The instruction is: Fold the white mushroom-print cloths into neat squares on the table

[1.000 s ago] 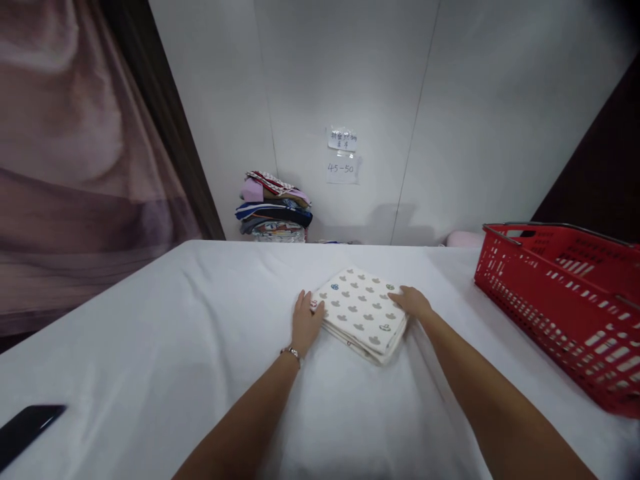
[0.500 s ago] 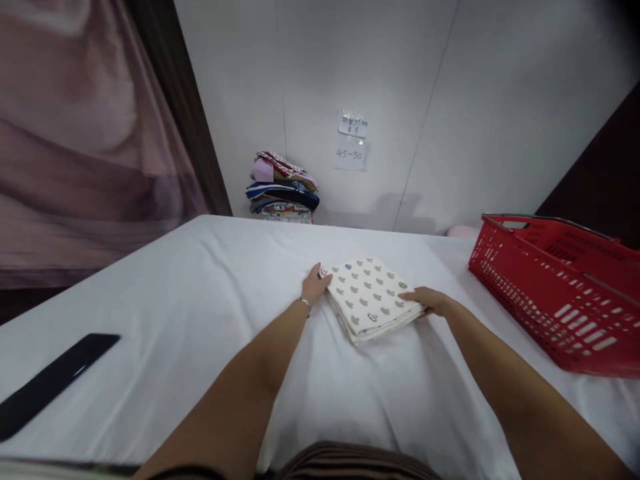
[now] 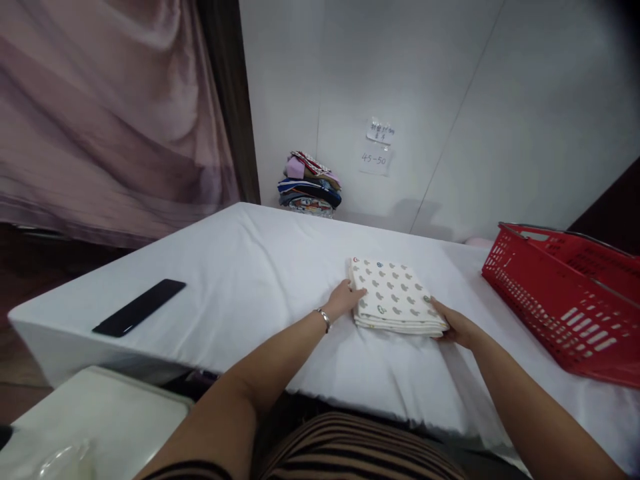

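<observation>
A folded white cloth (image 3: 393,288) with small grey, green, red and blue prints lies in several layers on the white-covered table (image 3: 260,267). At its left edge, my left hand (image 3: 344,300) pinches the cloth, thumb on top; a bracelet circles that wrist. My right hand (image 3: 453,325) grips the near right corner, its thumb over the top and the other fingers partly hidden beside and beneath the layers. The kind of garment or fabric piece cannot be made out from the folds.
On the right stands a red plastic basket (image 3: 560,303). A black phone-like slab (image 3: 143,308) lies at the table's left. Behind the far edge rises a stack of folded fabrics (image 3: 310,187) by the wall. A white lidded surface (image 3: 100,420) sits low at the near left.
The folded cloth has turned so its near edge faces me more squarely. My left hand has slid nearer along its left side. The view has shifted, showing more of the table's near edge.
</observation>
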A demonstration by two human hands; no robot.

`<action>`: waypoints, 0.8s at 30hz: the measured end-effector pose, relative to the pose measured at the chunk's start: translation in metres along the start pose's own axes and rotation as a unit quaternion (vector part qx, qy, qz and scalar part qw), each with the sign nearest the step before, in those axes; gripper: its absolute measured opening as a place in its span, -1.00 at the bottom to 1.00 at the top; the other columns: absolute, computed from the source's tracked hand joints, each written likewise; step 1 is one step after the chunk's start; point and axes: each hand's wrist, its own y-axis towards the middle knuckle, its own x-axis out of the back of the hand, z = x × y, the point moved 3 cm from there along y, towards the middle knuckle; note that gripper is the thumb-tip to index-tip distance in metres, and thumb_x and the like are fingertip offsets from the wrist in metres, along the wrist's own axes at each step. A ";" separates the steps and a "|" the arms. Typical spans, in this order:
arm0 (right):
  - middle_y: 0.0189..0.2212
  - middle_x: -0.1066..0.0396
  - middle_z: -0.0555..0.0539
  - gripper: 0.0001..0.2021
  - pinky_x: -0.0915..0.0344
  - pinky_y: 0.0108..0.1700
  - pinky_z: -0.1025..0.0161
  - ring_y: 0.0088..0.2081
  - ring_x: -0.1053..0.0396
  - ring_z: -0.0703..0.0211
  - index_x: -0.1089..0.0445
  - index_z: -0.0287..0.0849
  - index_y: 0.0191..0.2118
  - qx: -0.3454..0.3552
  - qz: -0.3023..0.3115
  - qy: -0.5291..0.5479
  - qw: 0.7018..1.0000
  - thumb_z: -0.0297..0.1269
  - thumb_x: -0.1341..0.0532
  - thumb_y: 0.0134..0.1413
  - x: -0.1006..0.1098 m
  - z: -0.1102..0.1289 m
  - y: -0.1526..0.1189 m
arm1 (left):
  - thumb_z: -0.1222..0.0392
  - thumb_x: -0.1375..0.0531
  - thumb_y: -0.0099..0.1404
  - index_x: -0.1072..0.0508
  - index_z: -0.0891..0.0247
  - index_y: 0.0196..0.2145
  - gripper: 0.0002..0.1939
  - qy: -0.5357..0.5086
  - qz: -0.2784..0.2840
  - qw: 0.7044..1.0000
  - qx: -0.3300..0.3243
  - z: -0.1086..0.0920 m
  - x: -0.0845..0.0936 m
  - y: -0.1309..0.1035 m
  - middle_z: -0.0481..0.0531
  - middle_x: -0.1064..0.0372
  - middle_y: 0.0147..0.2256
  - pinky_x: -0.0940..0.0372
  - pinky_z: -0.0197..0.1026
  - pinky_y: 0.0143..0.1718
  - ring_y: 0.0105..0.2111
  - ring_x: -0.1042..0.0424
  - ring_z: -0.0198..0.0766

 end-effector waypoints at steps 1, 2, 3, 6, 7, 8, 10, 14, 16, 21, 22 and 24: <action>-0.56 -0.39 -0.01 -0.56 -0.40 -0.48 0.28 -0.54 -0.36 0.24 -0.32 -0.14 -0.38 -0.005 -0.007 0.009 1.000 0.20 -0.13 0.05 -0.001 0.001 0.000 | -0.08 -0.22 0.15 -0.16 0.32 0.18 -0.27 0.006 0.000 1.000 0.006 0.000 -0.003 -0.004 0.23 -0.36 0.03 -0.25 -0.21 -0.08 -0.02 -0.39 -0.06; -0.57 -0.39 0.00 -0.57 -0.39 -0.48 0.29 -0.55 -0.36 0.24 -0.32 -0.14 -0.39 -0.009 -0.015 0.011 1.000 0.19 -0.14 0.05 -0.002 0.002 -0.001 | -0.05 -0.22 0.14 -0.17 0.33 0.17 -0.28 0.016 -0.003 1.000 0.009 -0.001 -0.006 -0.008 0.24 -0.36 0.04 -0.24 -0.21 -0.08 -0.01 -0.38 -0.06; -0.58 -0.39 0.00 -0.58 -0.38 -0.49 0.30 -0.55 -0.35 0.25 -0.32 -0.14 -0.39 -0.011 -0.019 0.009 1.000 0.18 -0.17 0.04 -0.003 0.002 -0.002 | -0.01 -0.23 0.14 -0.17 0.34 0.17 -0.29 0.027 -0.008 1.000 0.008 -0.002 -0.007 -0.010 0.25 -0.35 0.05 -0.24 -0.21 -0.07 0.00 -0.37 -0.05; -0.60 -0.38 0.01 -0.62 -0.34 -0.52 0.35 -0.57 -0.33 0.27 -0.31 -0.15 -0.42 -0.003 -0.005 0.005 1.000 0.12 -0.22 0.02 -0.009 0.001 -0.007 | 0.11 -0.22 0.12 -0.20 0.37 0.15 -0.34 0.053 -0.016 0.998 -0.001 -0.004 -0.008 -0.013 0.26 -0.33 0.06 -0.22 -0.21 -0.05 0.03 -0.34 -0.04; -0.60 -0.38 0.01 -0.62 -0.33 -0.53 0.36 -0.57 -0.33 0.27 -0.31 -0.15 -0.43 0.004 0.006 0.008 1.000 0.11 -0.22 0.02 -0.011 -0.001 -0.009 | 0.13 -0.22 0.11 -0.21 0.37 0.15 -0.35 0.056 -0.015 0.998 -0.003 -0.004 -0.007 -0.014 0.26 -0.33 0.06 -0.22 -0.21 -0.05 0.03 -0.34 -0.05; -0.60 -0.38 0.00 -0.62 -0.32 -0.53 0.36 -0.57 -0.33 0.27 -0.31 -0.15 -0.43 0.010 0.015 0.011 1.000 0.11 -0.22 0.03 -0.012 -0.003 -0.011 | 0.15 -0.21 0.11 -0.21 0.37 0.15 -0.35 0.055 -0.013 0.998 -0.004 -0.004 -0.007 -0.014 0.25 -0.34 0.05 -0.23 -0.21 -0.05 0.03 -0.34 -0.05; -0.59 -0.39 0.00 -0.61 -0.32 -0.53 0.36 -0.57 -0.33 0.27 -0.32 -0.15 -0.43 0.013 0.023 0.011 1.000 0.12 -0.21 0.02 -0.011 -0.008 -0.013 | 0.13 -0.21 0.12 -0.21 0.34 0.14 -0.36 0.044 -0.007 0.999 -0.006 -0.002 -0.006 -0.013 0.23 -0.35 0.04 -0.23 -0.22 -0.07 0.02 -0.35 -0.07; -0.54 -0.43 0.00 -0.59 -0.36 -0.48 0.33 -0.53 -0.37 0.25 -0.34 -0.13 -0.39 0.006 0.031 0.028 0.999 0.17 -0.16 0.05 -0.007 -0.015 -0.013 | 0.02 -0.20 0.14 -0.22 0.31 0.14 -0.36 0.028 -0.011 0.999 -0.013 0.005 -0.006 -0.014 0.18 -0.38 0.01 -0.24 -0.22 -0.10 -0.03 -0.38 -0.08; -0.54 -0.43 -0.01 -0.58 -0.35 -0.50 0.33 -0.53 -0.37 0.24 -0.34 -0.13 -0.38 0.012 0.051 0.034 0.998 0.19 -0.13 0.06 -0.007 -0.014 -0.012 | -0.01 -0.20 0.15 -0.23 0.30 0.13 -0.37 0.027 -0.023 0.999 -0.017 0.008 -0.007 -0.016 0.17 -0.40 -0.02 -0.25 -0.21 -0.12 -0.07 -0.40 -0.10; -0.60 -0.41 -0.03 -0.58 -0.28 -0.61 0.36 -0.59 -0.33 0.25 -0.36 -0.15 -0.43 0.054 0.094 0.026 0.994 0.17 -0.17 0.03 -0.013 -0.010 -0.012 | 0.05 -0.18 0.16 -0.34 0.28 -0.01 -0.54 0.022 -0.044 0.998 -0.027 0.009 -0.007 -0.022 0.11 -0.46 -0.13 -0.27 -0.23 -0.19 -0.19 -0.44 -0.16; -0.62 -0.39 -0.02 -0.57 -0.26 -0.63 0.36 -0.61 -0.33 0.25 -0.35 -0.15 -0.45 0.069 0.097 0.022 0.993 0.18 -0.17 0.01 -0.014 -0.010 -0.013 | 0.06 -0.18 0.16 -0.35 0.27 -0.04 -0.58 0.021 -0.043 0.998 -0.028 0.008 -0.007 -0.023 0.09 -0.47 -0.14 -0.27 -0.23 -0.21 -0.21 -0.44 -0.17; -0.65 -0.36 -0.02 -0.54 -0.24 -0.65 0.35 -0.62 -0.32 0.24 -0.35 -0.14 -0.48 0.094 0.101 0.020 0.990 0.21 -0.16 -0.01 -0.016 -0.011 -0.013 | 0.06 -0.17 0.17 -0.38 0.25 -0.08 -0.63 0.035 -0.046 0.998 -0.037 0.006 -0.006 -0.025 0.07 -0.47 -0.16 -0.27 -0.23 -0.24 -0.23 -0.44 -0.17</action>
